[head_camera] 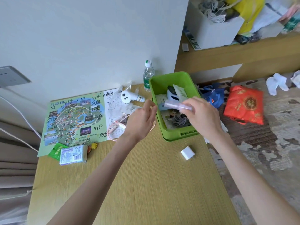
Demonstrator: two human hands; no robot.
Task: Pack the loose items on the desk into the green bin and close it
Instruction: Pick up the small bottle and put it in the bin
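Note:
The green bin (164, 79) stands open at the desk's right edge, holding a white device, packets and a coiled grey cable. Over it, my right hand (203, 116) grips a pale lilac packet (175, 106) above the contents. My left hand (142, 119) hovers beside the bin's left wall, fingers relaxed and holding nothing. Loose on the desk lie a white charger plug (187, 152), a white handheld controller (129, 97), a pink cable (116, 129), clear plastic bags (129, 109), a tissue pack (73, 154) and a green sachet (56, 151).
A water bottle (148, 75) stands behind the bin by the wall. A scribbled park map (73, 117) covers the desk's far left. Right of the desk, on the carpet, lie a red bag (245, 104), a blue bag (212, 96) and white socks (276, 83).

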